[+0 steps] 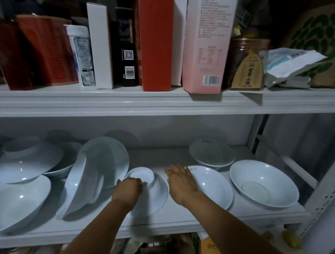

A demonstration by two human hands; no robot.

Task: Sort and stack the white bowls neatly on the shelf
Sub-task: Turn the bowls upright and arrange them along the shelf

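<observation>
White china lies under curled fingers: the left hand (128,190) grips the foot of an upside-down bowl (154,198) at the middle of the lower shelf (172,222). Just right of it, the right hand (181,181) hovers with straight fingers over a tilted bowl (212,186). Whether it touches the bowl is unclear. Other bowls (89,176) lean to the left.

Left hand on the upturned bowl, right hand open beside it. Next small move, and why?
Probably lift the upside-down bowl with the left hand, whose fingers curl round its foot ring, and flip it upright. The open right hand lies over the upright bowl beside it, a likely base to stack on.
</observation>
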